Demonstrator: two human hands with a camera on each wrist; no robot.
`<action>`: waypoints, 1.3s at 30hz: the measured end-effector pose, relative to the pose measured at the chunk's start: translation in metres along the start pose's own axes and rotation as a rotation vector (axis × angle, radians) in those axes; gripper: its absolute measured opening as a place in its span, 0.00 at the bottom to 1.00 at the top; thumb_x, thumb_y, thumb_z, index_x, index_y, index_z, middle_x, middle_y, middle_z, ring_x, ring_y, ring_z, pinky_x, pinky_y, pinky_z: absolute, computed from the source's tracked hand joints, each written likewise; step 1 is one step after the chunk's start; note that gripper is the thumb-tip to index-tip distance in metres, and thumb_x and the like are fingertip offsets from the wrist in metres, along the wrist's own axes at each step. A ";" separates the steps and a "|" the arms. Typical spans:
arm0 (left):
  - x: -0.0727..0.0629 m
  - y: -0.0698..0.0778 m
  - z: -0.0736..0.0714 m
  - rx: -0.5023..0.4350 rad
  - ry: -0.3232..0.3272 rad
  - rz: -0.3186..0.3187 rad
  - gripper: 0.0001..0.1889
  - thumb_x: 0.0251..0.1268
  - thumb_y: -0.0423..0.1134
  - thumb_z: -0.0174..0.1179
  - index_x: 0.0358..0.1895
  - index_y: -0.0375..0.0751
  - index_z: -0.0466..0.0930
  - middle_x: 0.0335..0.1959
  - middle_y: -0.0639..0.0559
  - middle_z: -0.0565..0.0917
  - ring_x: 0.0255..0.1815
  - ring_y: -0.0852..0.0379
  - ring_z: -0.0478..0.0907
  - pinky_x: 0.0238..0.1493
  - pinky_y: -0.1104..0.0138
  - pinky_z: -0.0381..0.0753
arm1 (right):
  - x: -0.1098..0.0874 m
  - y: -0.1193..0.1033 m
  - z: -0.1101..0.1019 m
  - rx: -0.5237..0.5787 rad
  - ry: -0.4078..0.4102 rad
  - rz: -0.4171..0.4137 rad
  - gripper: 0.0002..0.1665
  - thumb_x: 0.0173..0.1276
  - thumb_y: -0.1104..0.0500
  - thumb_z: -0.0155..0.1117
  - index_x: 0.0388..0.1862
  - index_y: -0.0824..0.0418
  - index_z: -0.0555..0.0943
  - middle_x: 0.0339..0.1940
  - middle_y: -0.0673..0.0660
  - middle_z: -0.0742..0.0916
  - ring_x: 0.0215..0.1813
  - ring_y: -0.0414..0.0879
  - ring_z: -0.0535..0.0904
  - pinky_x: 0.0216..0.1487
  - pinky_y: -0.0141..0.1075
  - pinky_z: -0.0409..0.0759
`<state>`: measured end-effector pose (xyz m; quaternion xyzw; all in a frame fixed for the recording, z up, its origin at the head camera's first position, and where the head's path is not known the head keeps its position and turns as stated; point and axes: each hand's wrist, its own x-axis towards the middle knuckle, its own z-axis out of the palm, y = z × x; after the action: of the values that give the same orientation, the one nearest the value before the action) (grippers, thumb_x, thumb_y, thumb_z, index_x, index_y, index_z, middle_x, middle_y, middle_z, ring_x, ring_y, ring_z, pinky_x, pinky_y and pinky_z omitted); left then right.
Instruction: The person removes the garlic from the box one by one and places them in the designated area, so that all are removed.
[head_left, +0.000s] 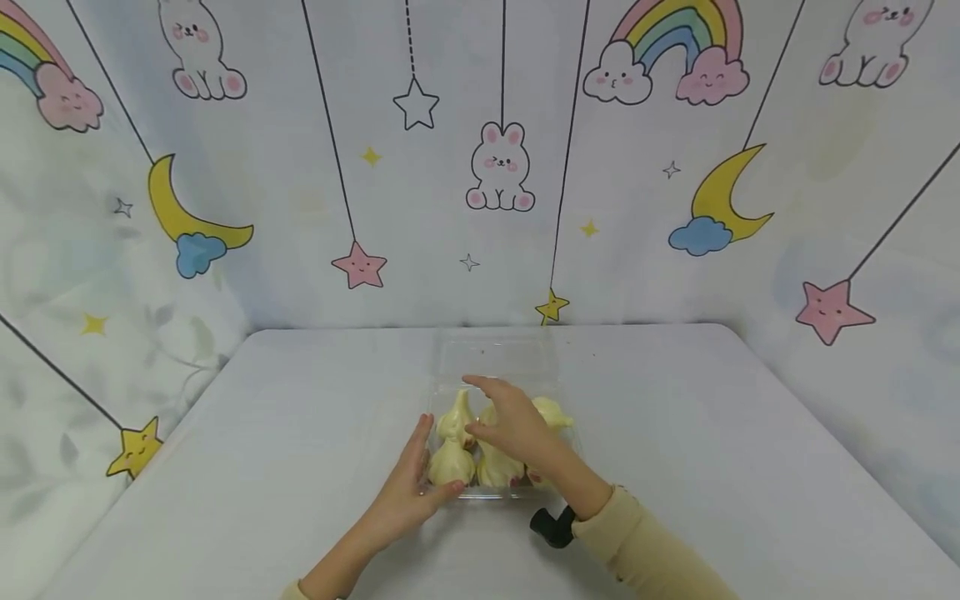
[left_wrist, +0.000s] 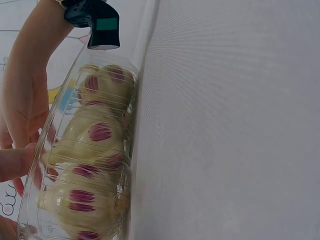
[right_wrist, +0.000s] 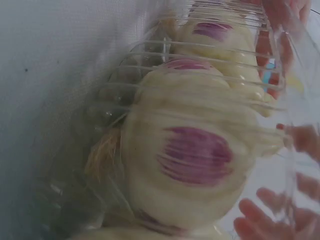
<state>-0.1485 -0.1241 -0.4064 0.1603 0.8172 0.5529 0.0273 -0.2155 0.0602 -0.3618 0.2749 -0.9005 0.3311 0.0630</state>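
A clear plastic box (head_left: 495, 493) holds several pale garlic bulbs (head_left: 452, 464), some with stems sticking up. Purple streaks mark the bulbs (left_wrist: 82, 196) in both wrist views. Along the box's left side lies my left hand (head_left: 405, 498), fingers straight, its thumb at the front rim. My right hand (head_left: 521, 425) reaches over the middle of the box, fingers and thumb spread apart above the bulbs and partly hiding them. In the right wrist view, a large garlic bulb (right_wrist: 195, 155) shows through the ribbed plastic wall, with fingers (right_wrist: 260, 220) beyond it.
The box's clear lid (head_left: 495, 360) lies folded back behind it on the white table (head_left: 300, 417). A dark wrist-worn device (head_left: 553, 527) sits under the right wrist, near the front of the box. A printed curtain (head_left: 450, 208) stands behind the table.
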 end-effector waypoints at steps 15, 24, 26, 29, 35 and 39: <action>0.000 0.000 0.000 0.004 -0.006 0.005 0.50 0.56 0.41 0.64 0.72 0.35 0.36 0.72 0.36 0.36 0.67 0.29 0.45 0.60 0.43 0.58 | 0.010 0.001 0.011 -0.038 -0.030 0.064 0.39 0.49 0.60 0.74 0.61 0.61 0.71 0.54 0.58 0.80 0.41 0.48 0.77 0.47 0.42 0.76; 0.000 -0.001 0.001 0.025 -0.007 0.012 0.50 0.56 0.44 0.64 0.72 0.35 0.35 0.72 0.36 0.36 0.66 0.29 0.46 0.60 0.43 0.58 | 0.014 -0.005 0.014 -0.051 -0.081 0.153 0.41 0.49 0.58 0.74 0.63 0.61 0.69 0.41 0.58 0.84 0.30 0.44 0.77 0.37 0.37 0.78; 0.000 0.000 0.001 0.023 -0.003 0.016 0.50 0.56 0.44 0.64 0.72 0.35 0.36 0.72 0.35 0.36 0.67 0.29 0.46 0.61 0.44 0.57 | 0.015 -0.006 0.014 -0.057 -0.086 0.158 0.42 0.49 0.57 0.74 0.63 0.61 0.69 0.52 0.59 0.81 0.45 0.50 0.78 0.49 0.42 0.76; 0.001 0.000 0.001 -0.001 -0.002 -0.002 0.50 0.55 0.42 0.65 0.72 0.37 0.37 0.72 0.37 0.36 0.68 0.33 0.45 0.63 0.47 0.54 | 0.016 -0.007 0.015 -0.054 -0.102 0.160 0.43 0.49 0.56 0.74 0.63 0.62 0.68 0.58 0.61 0.77 0.58 0.56 0.72 0.56 0.47 0.72; 0.002 0.002 0.000 -0.013 0.000 -0.016 0.50 0.54 0.41 0.65 0.72 0.36 0.37 0.72 0.38 0.36 0.69 0.36 0.43 0.65 0.49 0.52 | 0.018 -0.007 0.020 -0.057 -0.106 0.176 0.44 0.49 0.57 0.74 0.64 0.64 0.66 0.57 0.63 0.77 0.57 0.56 0.73 0.55 0.46 0.73; 0.002 0.001 0.000 -0.021 -0.006 -0.017 0.50 0.55 0.41 0.65 0.72 0.36 0.36 0.72 0.38 0.35 0.69 0.35 0.43 0.64 0.48 0.53 | 0.020 -0.008 0.023 -0.054 -0.099 0.206 0.45 0.48 0.59 0.74 0.65 0.63 0.65 0.55 0.64 0.78 0.55 0.56 0.74 0.52 0.45 0.75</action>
<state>-0.1502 -0.1230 -0.4055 0.1547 0.8127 0.5606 0.0361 -0.2267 0.0315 -0.3687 0.1951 -0.9345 0.2977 -0.0086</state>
